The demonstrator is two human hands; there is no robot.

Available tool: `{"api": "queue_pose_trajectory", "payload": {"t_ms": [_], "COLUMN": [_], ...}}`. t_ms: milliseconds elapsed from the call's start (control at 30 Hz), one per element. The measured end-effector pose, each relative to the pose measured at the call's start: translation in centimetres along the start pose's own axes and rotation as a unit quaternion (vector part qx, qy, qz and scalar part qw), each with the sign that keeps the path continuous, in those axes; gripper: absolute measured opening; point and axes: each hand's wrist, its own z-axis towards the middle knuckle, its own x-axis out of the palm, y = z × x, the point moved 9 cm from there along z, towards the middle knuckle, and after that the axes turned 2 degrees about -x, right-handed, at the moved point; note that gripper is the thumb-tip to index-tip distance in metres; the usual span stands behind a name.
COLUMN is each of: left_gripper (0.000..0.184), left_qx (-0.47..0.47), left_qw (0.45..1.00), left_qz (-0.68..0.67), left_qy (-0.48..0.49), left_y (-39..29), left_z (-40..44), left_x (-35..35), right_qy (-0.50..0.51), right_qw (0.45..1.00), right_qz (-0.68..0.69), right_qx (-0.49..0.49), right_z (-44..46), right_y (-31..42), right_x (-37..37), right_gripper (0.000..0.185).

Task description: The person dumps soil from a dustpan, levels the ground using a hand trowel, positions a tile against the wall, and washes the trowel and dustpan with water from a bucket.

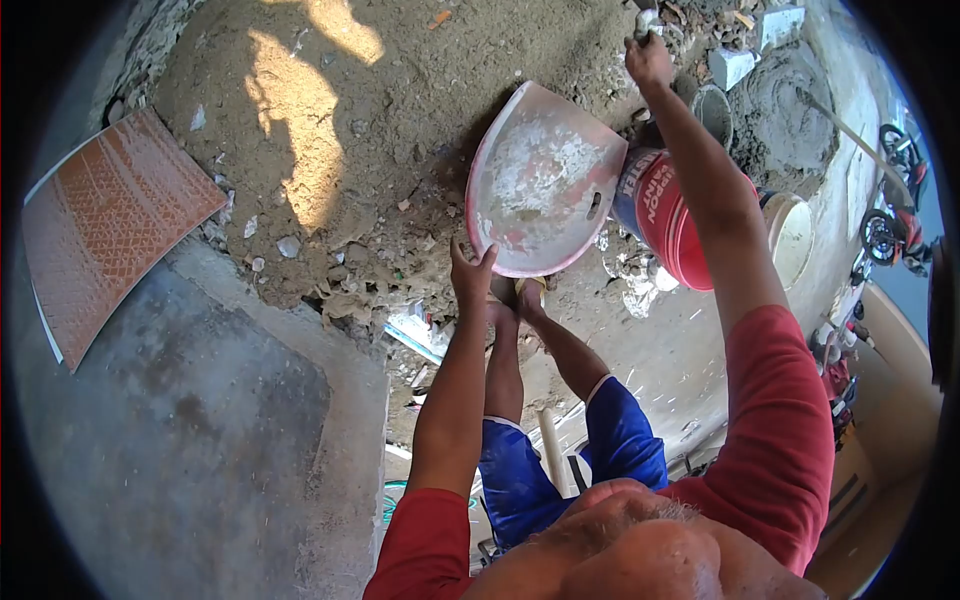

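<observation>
Your left hand is touching the pan on the sand, fingers apart; your right hand is clamping what seems a tool. Wet mix is lying ready, the pan showing only residue.

Grey-pink curved plastic tray: white blotches, reddish-pink rim. Red & blue round plastic bucket w/ white lettering. Orange-brn bent rect. sheet w/ crisscross pattern.

Patterned orange sheet: curved, far L, adj. to grey conc. slab. White blocks: qty 2, upper R. Motorbike: far R. Green coil: btm ctr-L, beside slab
</observation>
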Motion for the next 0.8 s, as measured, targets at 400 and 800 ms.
{"api": "queue_pose_trajectory", "payload": {"t_ms": [400,800], "left_gripper": [0.042,0.034], "left_qx": [-0.092,-0.338], "left_qw": [0.972,0.926], "left_qz": [0.204,-0.157], "left_qy": [0.072,-0.064], "left_y": [2.5,12.7], "left_z": [-7.2,-24.8], "left_x": [1.3,-10.9], "right_qy": [0.091,0.104], "right_qw": [0.974,0.984], "right_qz": [0.199,0.143], "right_qx": [0.056,0.03], "right_z": [-0.6,-10.2], "right_y": [-0.2,9.5], "right_x": [11.5,8.4], "right_gripper": [0.035,0.039]}}
